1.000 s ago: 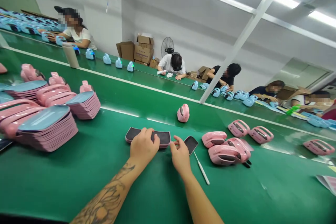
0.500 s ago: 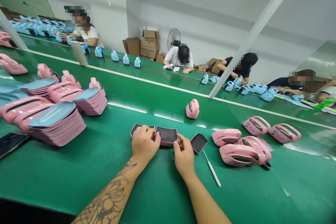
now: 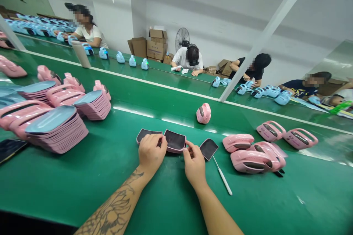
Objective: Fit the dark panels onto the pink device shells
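My left hand (image 3: 152, 154) lies over a pink-rimmed piece with a dark pad (image 3: 174, 141), and a second dark-topped piece (image 3: 147, 135) shows beyond its fingers. My right hand (image 3: 194, 165) pinches the right edge of the middle piece between its fingers. Just right of that hand, a loose dark pad (image 3: 209, 149) rests on the white handle of a slim tool (image 3: 223, 180). Where the two dark pieces meet is hidden under my left hand.
Stacks of pink trays with blue tops (image 3: 56, 128) stand to the left on the green conveyor belt (image 3: 82, 176). Pink moulded shells (image 3: 252, 161) lie to the right, and a round pink part (image 3: 203, 113) lies ahead. Co-workers sit beyond a second belt.
The dark-topped piece that looked like one wide strip now shows as two parts, the right one turned slightly. The view has shifted a little, and both hands stay close to it.
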A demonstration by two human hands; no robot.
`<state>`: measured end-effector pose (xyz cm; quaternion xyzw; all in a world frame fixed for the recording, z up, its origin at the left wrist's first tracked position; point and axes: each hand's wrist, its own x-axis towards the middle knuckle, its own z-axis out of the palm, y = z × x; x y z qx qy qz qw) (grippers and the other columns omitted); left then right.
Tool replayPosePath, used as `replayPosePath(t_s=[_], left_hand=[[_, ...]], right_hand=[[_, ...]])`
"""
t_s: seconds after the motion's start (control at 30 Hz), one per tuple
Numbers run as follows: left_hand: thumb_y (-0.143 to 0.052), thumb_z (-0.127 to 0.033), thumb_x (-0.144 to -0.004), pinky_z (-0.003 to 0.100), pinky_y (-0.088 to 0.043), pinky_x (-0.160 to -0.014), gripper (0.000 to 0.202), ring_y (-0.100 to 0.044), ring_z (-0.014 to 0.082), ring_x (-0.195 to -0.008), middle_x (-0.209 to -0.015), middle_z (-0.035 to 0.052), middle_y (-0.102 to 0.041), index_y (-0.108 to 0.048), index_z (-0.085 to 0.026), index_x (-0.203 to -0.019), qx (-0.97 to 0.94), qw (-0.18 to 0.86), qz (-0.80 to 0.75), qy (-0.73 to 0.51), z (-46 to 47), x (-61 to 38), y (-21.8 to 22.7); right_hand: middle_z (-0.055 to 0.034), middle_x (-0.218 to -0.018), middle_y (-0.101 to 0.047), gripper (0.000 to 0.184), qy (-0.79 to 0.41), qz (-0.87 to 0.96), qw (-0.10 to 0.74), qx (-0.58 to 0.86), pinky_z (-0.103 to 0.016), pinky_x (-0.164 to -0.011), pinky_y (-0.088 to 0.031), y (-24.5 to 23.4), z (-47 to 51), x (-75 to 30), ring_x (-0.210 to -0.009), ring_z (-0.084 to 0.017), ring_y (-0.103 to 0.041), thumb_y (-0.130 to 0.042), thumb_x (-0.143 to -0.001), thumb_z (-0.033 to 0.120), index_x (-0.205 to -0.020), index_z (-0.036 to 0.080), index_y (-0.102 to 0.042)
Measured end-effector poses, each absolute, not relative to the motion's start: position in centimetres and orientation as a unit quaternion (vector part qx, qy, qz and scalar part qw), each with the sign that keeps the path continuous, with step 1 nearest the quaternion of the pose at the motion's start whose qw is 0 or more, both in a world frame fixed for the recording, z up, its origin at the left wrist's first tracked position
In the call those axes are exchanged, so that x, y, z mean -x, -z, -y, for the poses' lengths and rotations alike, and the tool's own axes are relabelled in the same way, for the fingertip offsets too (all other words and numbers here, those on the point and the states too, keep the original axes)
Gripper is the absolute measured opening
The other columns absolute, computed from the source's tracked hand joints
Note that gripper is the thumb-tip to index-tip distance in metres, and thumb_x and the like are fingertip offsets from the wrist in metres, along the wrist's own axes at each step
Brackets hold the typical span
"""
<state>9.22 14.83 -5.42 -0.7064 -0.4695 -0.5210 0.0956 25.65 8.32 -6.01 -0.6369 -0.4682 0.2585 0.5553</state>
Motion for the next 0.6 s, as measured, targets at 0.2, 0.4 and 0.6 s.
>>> replayPosePath(t_s=[0.2,0.4,0.6], left_hand=[[-0.063,-0.016,-0.094,0.037,-0.045,-0.073,0.012,-0.062,0.0235,-0.072,-0.078,0.0045,-0.075,-0.07,-0.019,-0.084,0.713,0.118,0.473,0.504,-14.85,-9.23,5.42],[-0.058,-0.017,-0.096,0.037,-0.039,-0.068,0.021,-0.056,0.0234,-0.067,-0.067,0.0039,-0.065,-0.063,-0.02,-0.076,0.72,0.136,0.488,0.474,-14.78,-9.37,5.53],[-0.056,-0.018,-0.097,0.038,-0.038,-0.067,0.022,-0.054,0.0239,-0.068,-0.067,0.0046,-0.063,-0.06,-0.021,-0.076,0.714,0.125,0.497,0.478,-14.7,-9.43,5.44]], right_hand=[[-0.0037,-0.091,-0.065,0.036,-0.26,0.467,0.552,0.64,-0.034,-0.072,-0.053,6.1,-8.35,-25.65,-0.074,-0.02,-0.062,-0.061,-0.093,0.039,-0.12,0.02,-0.075],[-0.0036,-0.092,-0.065,0.037,-0.269,0.464,0.554,0.637,-0.034,-0.074,-0.052,5.98,-8.2,-25.66,-0.076,-0.02,-0.062,-0.061,-0.092,0.04,-0.12,0.02,-0.074],[-0.0053,-0.094,-0.066,0.04,-0.278,0.452,0.563,0.634,-0.035,-0.074,-0.052,6.18,-8.38,-25.7,-0.078,-0.021,-0.063,-0.06,-0.091,0.042,-0.12,0.018,-0.073]])
